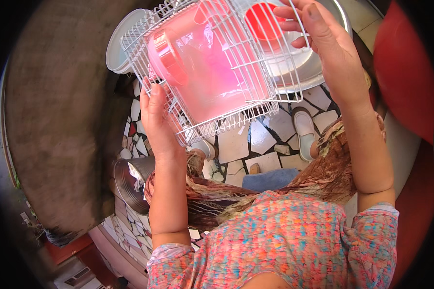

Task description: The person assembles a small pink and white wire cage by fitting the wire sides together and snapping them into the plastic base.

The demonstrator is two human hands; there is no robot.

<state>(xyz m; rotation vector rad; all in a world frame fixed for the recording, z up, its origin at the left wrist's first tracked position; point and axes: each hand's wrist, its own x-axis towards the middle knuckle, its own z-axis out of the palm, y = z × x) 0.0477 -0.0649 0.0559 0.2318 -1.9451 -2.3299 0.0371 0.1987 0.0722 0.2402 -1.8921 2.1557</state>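
Note:
In front of me at the top of the head view, a white wire basket (246, 65) is tilted in the air. My left hand (156, 113) is closed on its lower left edge, the thumb on the near side. Inside the wires is a large pink plastic container (217, 72). A pink round piece with a shiny band (167, 57) lies at its left; I cannot tell whether it is separate. At the basket's right edge, my right hand (323, 36) has its fingers apart, reaching across the outer wires. Whether they touch is unclear.
Beyond the basket stands a wide metal basin (315, 72) with a red round vessel (265, 21) in it. A white bucket (118, 43) is at the upper left. A dark bin (130, 188) stands by my left leg. A blue cloth (270, 179) lies on the mosaic floor (236, 139).

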